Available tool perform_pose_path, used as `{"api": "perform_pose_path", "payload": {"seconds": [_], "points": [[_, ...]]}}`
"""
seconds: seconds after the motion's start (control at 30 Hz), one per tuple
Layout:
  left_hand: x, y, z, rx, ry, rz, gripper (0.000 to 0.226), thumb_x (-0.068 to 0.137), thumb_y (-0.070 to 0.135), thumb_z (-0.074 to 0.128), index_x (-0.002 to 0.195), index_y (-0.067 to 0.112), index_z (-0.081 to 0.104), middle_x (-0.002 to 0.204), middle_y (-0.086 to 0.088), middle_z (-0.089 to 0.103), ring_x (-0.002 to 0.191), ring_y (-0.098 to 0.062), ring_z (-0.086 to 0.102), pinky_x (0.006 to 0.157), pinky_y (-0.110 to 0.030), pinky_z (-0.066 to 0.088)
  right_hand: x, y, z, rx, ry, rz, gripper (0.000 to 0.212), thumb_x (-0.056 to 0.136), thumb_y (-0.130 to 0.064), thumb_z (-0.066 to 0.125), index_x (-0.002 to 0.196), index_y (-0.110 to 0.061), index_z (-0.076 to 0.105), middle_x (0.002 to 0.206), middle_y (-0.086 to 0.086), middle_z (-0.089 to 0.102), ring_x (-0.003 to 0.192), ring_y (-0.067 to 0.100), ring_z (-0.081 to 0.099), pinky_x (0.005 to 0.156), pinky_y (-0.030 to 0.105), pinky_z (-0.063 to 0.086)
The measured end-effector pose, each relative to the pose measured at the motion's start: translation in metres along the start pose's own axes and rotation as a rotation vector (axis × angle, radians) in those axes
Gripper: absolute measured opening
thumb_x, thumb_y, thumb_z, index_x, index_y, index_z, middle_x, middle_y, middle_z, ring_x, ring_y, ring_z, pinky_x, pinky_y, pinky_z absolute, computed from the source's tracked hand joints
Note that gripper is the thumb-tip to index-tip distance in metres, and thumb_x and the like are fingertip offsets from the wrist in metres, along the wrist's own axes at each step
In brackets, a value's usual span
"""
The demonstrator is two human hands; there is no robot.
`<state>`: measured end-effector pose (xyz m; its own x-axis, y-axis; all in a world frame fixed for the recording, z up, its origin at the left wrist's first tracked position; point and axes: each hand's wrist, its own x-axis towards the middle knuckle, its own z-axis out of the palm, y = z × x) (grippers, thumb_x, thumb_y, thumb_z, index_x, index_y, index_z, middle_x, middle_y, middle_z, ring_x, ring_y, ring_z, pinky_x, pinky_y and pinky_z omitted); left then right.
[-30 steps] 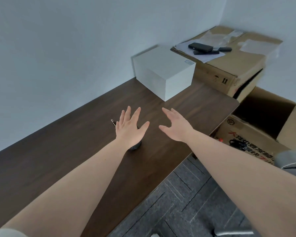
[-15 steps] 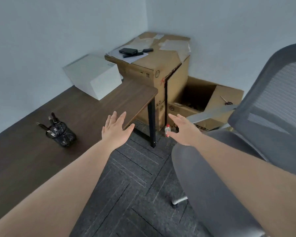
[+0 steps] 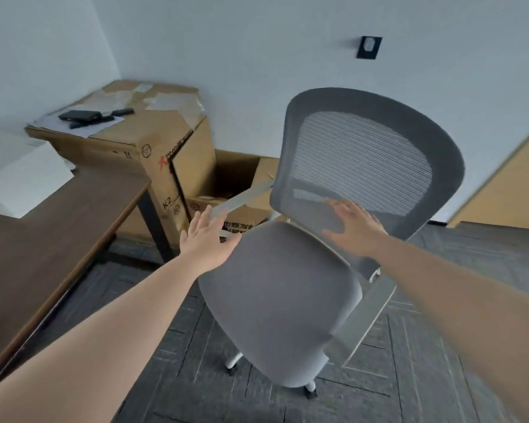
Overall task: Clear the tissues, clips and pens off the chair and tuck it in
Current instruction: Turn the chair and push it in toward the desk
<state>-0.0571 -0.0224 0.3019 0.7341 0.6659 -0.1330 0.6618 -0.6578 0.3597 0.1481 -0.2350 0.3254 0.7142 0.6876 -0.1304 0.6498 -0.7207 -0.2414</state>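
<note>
A grey office chair (image 3: 281,300) with a mesh back stands on the carpet, right of the dark wooden desk (image 3: 43,245). Its seat is bare; I see no tissues, clips or pens on it. My left hand (image 3: 206,239) is open, fingers spread, at the seat's far left corner near the left armrest (image 3: 245,198). My right hand (image 3: 353,225) is open too, in front of the lower part of the backrest (image 3: 367,166). Neither hand holds anything.
Cardboard boxes (image 3: 153,154) stand in the corner beyond the desk's black leg (image 3: 155,227), one with black devices (image 3: 80,116) and paper on top. A white box (image 3: 25,178) sits on the desk. The chair's right armrest (image 3: 367,315) juts toward me.
My view has swung right from the desk and its pen holder to the chair. Both open hands have moved from over the desk to the chair's seat and backrest.
</note>
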Motion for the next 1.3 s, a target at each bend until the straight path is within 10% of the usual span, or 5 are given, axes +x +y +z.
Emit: {"api": "perform_pose_path", "payload": {"seconds": [0.5, 0.83, 1.3], "points": [[0.001, 0.204, 0.102, 0.081, -0.117, -0.137, 0.07, 0.093, 0.056, 0.039, 0.151, 0.036, 0.007, 0.162, 0.001, 0.002, 0.149, -0.024, 0.0, 0.118, -0.054, 0.01, 0.085, 0.149, -0.116, -0.389, 0.381, -0.206, 0.059, 0.094, -0.034, 0.044, 0.148, -0.034, 0.02, 0.162, 0.007, 0.001, 0.148, 0.03, -0.014, 0.114, 0.063, -0.011], [-0.012, 0.26, 0.169, 0.027, -0.249, -0.229, 0.068, 0.094, 0.051, 0.042, 0.151, 0.033, 0.01, 0.161, -0.001, 0.01, 0.149, -0.023, 0.008, 0.116, -0.048, 0.021, 0.115, 0.199, -0.13, 0.015, 0.221, -0.098, 0.073, 0.089, -0.012, 0.051, 0.148, -0.031, 0.015, 0.156, 0.008, 0.013, 0.135, 0.037, 0.03, 0.098, 0.05, 0.041], [-0.016, 0.278, 0.129, -0.297, 0.065, -0.259, 0.054, 0.099, 0.043, 0.035, 0.149, 0.027, 0.024, 0.156, 0.004, 0.027, 0.142, -0.02, 0.031, 0.108, -0.041, 0.034, 0.074, 0.197, -0.132, 0.268, 0.297, -0.152, 0.048, 0.086, 0.001, 0.046, 0.133, -0.005, 0.037, 0.117, 0.019, 0.052, 0.084, 0.026, 0.044, 0.068, 0.031, 0.035]]}}
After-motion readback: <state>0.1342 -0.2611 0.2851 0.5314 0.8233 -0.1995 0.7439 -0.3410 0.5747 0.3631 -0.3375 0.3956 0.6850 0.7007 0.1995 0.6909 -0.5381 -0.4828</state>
